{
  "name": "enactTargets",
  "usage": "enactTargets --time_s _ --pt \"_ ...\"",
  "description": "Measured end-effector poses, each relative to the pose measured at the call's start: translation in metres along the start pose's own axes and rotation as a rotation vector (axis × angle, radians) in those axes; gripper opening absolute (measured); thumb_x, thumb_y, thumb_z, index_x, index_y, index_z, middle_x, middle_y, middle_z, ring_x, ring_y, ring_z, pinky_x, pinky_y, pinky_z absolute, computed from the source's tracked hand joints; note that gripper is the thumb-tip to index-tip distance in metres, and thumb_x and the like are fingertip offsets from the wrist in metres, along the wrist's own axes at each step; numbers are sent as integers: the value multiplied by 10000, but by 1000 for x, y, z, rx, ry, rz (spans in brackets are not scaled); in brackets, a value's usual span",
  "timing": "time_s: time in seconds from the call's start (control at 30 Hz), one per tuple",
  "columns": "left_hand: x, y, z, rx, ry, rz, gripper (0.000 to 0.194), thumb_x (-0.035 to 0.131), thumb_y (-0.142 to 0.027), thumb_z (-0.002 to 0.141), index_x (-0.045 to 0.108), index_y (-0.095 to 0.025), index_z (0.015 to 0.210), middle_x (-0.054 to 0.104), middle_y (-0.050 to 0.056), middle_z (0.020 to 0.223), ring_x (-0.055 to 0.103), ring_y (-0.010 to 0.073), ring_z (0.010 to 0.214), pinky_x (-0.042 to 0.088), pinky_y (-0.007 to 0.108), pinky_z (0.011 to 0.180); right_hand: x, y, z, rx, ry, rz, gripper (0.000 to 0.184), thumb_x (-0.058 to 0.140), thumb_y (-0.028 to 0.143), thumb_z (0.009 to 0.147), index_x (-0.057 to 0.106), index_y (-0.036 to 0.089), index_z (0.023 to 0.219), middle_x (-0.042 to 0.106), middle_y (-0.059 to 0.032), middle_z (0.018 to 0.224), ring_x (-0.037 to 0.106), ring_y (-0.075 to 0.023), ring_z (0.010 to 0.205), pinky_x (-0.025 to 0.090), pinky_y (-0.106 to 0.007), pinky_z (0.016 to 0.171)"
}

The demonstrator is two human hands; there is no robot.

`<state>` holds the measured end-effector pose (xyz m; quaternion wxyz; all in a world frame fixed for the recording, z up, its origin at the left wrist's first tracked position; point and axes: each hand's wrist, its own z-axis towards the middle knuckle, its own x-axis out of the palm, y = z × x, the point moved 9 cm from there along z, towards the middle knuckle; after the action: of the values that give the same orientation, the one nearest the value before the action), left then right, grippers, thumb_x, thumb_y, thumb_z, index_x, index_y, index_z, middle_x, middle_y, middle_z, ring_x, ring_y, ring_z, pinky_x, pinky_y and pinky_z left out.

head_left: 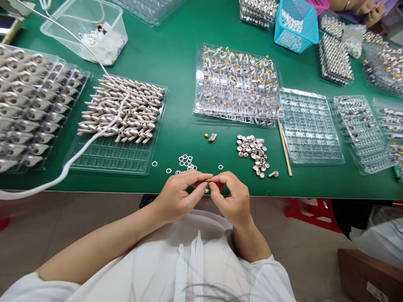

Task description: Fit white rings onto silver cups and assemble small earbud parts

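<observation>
My left hand (182,193) and my right hand (232,196) meet at the table's front edge. Between their thumbs and fingertips they pinch a small earbud part (208,181), with a bit of yellow showing on it; the fingers cover most of it. Just beyond lie several white rings (185,160), and a single white ring (221,167) rests nearer my right hand. To the right is a heap of silvery round earbud caps (252,146) beside a loose earbud piece (273,174). Ahead, another earbud piece (213,137) lies by a yellow bit (206,135).
A clear tray of earbud pieces with yellow tabs (239,84) stands ahead. Trays of silvery shells (126,109) fill the left, crossed by a white cable (91,140). On the right are a wooden stick (285,149), clear trays (311,126) and a blue basket (296,25). Another person's hands (370,10) show at top right.
</observation>
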<state>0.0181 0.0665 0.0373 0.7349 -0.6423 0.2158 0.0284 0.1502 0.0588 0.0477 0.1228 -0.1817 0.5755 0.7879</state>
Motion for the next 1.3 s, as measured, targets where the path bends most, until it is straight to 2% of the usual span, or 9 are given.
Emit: enactTargets --time_s 0.27,0.53,0.73,0.97,1.2,1.3 --pt "1 -4 3 29 -64 30 220 556 -160 860 754 -136 955 757 59 793 678 142 681 534 227 651 3 -6 -4 71 -42 14 74 595 141 832 570 204 801 585 17 725 511 -88 550 440 -221 494" --pt "6 3 0 1 -62 -21 213 575 -146 849 759 -102 945 745 61 751 664 132 644 521 215 601 3 -16 -5 193 6 64 67 590 149 800 571 197 757 571 25 702 496 -85 547 408 -214 493" --pt "5 4 -3 11 -106 -57 199 576 -137 856 761 -95 918 692 45 676 622 132 622 506 240 608 11 -25 -4 261 48 168 90 581 148 773 535 202 719 540 34 677 456 -81 530 373 -209 469" --pt "4 7 -1 -28 -118 -82 197 582 -136 844 764 -106 913 698 54 696 617 141 631 495 252 597 13 -31 -1 295 80 221 80 590 158 764 534 200 726 540 31 688 464 -85 555 376 -209 483" --pt "2 5 1 -5 -121 -63 201 568 -125 828 768 -137 815 720 52 689 615 146 636 480 249 600 20 -34 1 332 128 242 101 583 164 749 503 205 703 508 41 665 450 -88 558 373 -214 496" --pt "3 11 1 -76 -94 -83 207 573 -147 818 779 -135 831 729 55 711 628 147 643 489 249 609 19 -31 2 305 119 195 115 580 161 756 494 207 695 497 47 659 430 -82 543 363 -215 490"
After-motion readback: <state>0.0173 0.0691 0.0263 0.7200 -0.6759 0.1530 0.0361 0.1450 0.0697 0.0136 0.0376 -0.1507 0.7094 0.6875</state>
